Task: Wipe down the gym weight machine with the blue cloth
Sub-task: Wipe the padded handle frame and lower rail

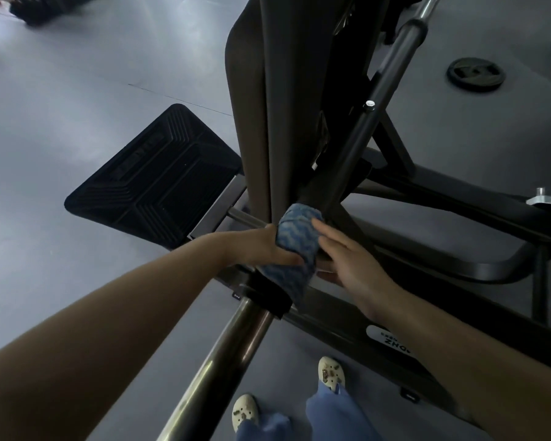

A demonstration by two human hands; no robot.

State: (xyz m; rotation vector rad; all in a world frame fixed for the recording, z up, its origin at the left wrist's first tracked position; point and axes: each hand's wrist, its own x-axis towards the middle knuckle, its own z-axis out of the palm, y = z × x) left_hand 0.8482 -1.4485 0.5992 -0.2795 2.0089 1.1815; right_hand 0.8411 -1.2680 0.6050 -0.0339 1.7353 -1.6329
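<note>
The left hand (261,246) clasped the blue cloth (296,246) around the weight machine (347,173) joint; the right hand (347,259), fingers loose, steadied it alongside. Firm wrapping pressure would have served best.

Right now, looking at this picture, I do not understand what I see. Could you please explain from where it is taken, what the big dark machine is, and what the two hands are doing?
The picture comes from a camera worn on a person's head, looking down, so you see their own arms and pale shoes. The dark metal weight machine stands on a grey gym floor. It has a ribbed black footplate at the left and a shiny steel bar running toward the camera. A round black weight plate lies apart on the floor. The left hand presses a blue patterned cloth around a joint of the frame, gripping it. The right hand touches the cloth's other side with open fingers.
</note>
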